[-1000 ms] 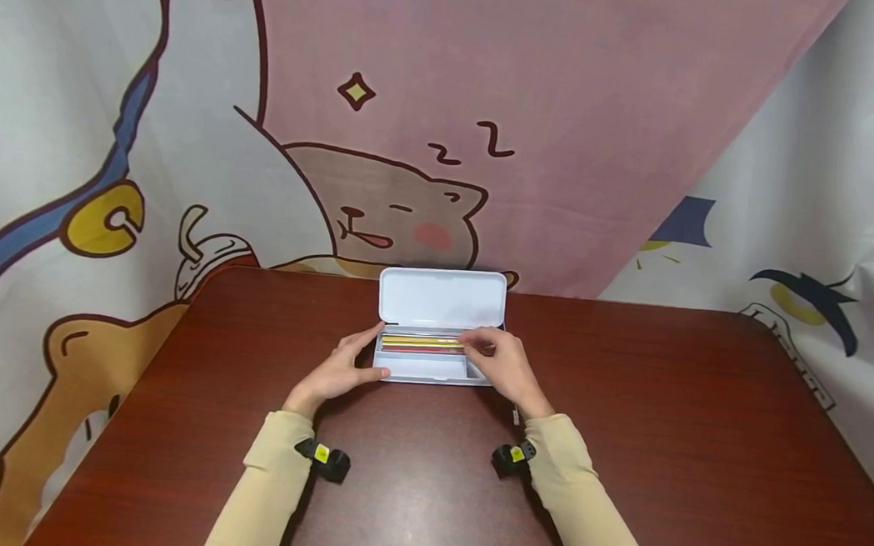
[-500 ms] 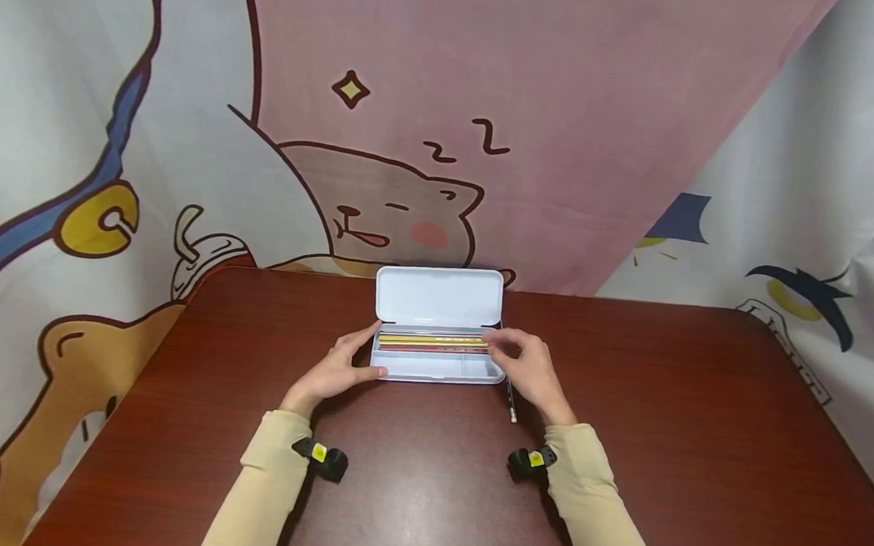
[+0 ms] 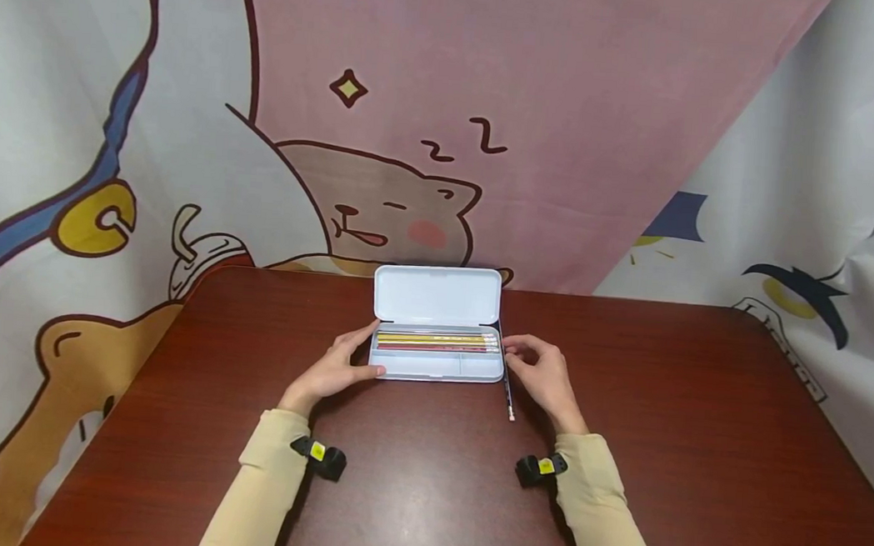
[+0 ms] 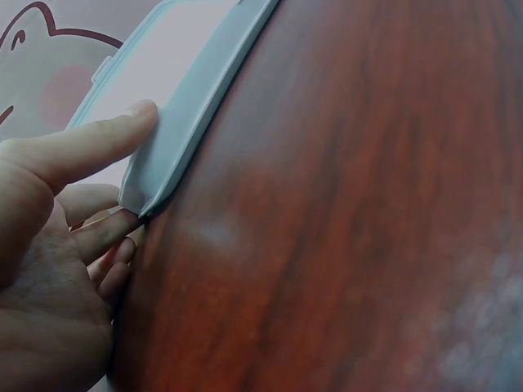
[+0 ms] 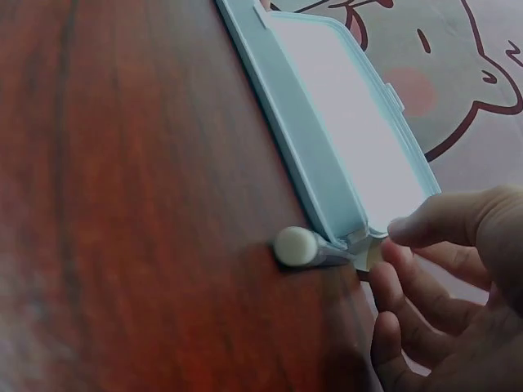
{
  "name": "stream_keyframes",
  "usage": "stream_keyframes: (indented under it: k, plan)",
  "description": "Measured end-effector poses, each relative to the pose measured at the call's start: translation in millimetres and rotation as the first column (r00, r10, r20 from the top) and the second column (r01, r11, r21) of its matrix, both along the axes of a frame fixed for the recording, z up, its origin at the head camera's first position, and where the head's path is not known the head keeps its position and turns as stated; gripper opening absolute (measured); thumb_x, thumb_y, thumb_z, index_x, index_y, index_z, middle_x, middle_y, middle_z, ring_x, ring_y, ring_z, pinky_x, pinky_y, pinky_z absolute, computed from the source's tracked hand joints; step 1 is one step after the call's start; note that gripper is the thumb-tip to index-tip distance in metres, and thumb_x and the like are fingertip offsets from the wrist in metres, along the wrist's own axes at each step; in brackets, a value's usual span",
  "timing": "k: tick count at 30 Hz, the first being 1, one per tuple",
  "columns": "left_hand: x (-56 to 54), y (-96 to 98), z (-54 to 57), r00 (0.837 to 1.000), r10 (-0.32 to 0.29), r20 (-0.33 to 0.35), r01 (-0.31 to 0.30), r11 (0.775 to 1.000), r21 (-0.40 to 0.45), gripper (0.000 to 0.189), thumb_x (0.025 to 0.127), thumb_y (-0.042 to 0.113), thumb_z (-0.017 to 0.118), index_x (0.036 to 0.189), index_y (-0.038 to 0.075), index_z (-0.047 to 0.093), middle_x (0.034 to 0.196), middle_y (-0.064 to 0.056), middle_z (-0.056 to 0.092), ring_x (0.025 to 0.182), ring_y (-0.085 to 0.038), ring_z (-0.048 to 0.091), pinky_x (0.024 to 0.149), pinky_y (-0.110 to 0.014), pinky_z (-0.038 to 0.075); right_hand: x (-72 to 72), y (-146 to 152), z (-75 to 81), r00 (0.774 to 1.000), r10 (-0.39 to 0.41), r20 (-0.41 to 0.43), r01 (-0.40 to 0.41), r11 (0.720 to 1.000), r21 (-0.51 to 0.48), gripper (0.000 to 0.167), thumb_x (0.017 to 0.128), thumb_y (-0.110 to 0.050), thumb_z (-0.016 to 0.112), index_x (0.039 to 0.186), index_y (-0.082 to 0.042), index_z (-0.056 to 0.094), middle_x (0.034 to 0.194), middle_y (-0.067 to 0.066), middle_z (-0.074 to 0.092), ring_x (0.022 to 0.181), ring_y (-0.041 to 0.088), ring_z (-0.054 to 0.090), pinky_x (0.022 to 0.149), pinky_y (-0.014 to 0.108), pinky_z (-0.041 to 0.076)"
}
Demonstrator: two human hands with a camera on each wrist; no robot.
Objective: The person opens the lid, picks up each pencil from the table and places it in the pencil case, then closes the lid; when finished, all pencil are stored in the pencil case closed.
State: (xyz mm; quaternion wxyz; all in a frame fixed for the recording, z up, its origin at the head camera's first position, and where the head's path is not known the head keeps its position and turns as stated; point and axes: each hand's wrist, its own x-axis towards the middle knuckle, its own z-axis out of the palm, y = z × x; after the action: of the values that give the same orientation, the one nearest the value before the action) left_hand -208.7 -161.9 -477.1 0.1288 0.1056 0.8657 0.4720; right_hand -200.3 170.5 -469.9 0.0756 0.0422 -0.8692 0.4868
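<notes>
A white pencil case (image 3: pixel 424 367) lies with its lid raised, several pencils (image 3: pixel 433 340) side by side in its rear compartment. My left hand (image 3: pixel 333 375) holds the left end, thumb on the front rim and fingers at the outer side; the left wrist view shows the thumb (image 4: pixel 122 135) over the case corner. Along the right end, outside the case, lies a dark pencil (image 3: pixel 509 394) with its white eraser (image 5: pixel 296 247) toward me. My right hand (image 3: pixel 543 375) is beside this pencil, fingertips right at its middle, fingers loosely bent.
The case stands near the back of a reddish-brown table (image 3: pixel 424 489). Behind it hangs a curtain (image 3: pixel 565 147) with cartoon animals. Inside the case, a divider parts the front compartment (image 3: pixel 416 362).
My right hand has moved right, off the pencils in the case, to the dark pencil outside it. The ends of the pencils inside now show. My left hand stays put.
</notes>
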Motion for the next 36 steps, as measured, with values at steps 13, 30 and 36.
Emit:
stream_keyframes:
  k: [13, 30, 36]
  plan:
    - [-1.0, -0.7, -2.4, 1.000, -0.009, -0.014, 0.009, 1.000, -0.003, 0.087, 0.084, 0.025, 0.075, 0.154, 0.012, 0.026, 0.154, -0.022, 0.024, 0.140, -0.039, 0.015, 0.107, -0.064, 0.016, -0.2, -0.3, -7.2, 0.993, -0.075, 0.089, 0.071, 0.996, 0.051, 0.028, 0.086, -0.003, 0.067, 0.112, 0.004, 0.065, 0.096, 0.018, 0.065, 0.085, 0.029, 0.060, 0.073, 0.034, 0.046]
    - [-1.1, -0.5, -0.8, 1.000, -0.005, -0.003, 0.005, 1.000, -0.006, 0.087, 0.084, 0.025, 0.075, 0.154, 0.012, 0.025, 0.155, -0.021, 0.023, 0.141, -0.039, 0.013, 0.108, -0.064, 0.014, -5.8, -4.4, -5.5, 0.988, -0.115, 0.104, 0.099, 0.984, 0.147, 0.034, 0.077, -0.005, 0.070, 0.110, 0.004, 0.064, 0.084, 0.012, 0.062, 0.073, 0.023, 0.056, 0.066, 0.032, 0.041]
    - [0.5, 0.8, 1.5, 1.000, -0.003, -0.001, 0.003, 1.000, -0.001, 0.087, 0.084, 0.024, 0.075, 0.154, 0.012, 0.025, 0.155, -0.021, 0.023, 0.141, -0.039, 0.013, 0.108, -0.064, 0.014, -5.1, -4.0, -4.4, 0.986, -0.136, 0.097, 0.119, 0.979, 0.168, 0.033, 0.077, -0.004, 0.067, 0.109, 0.004, 0.065, 0.080, 0.010, 0.061, 0.072, 0.023, 0.056, 0.065, 0.032, 0.041]
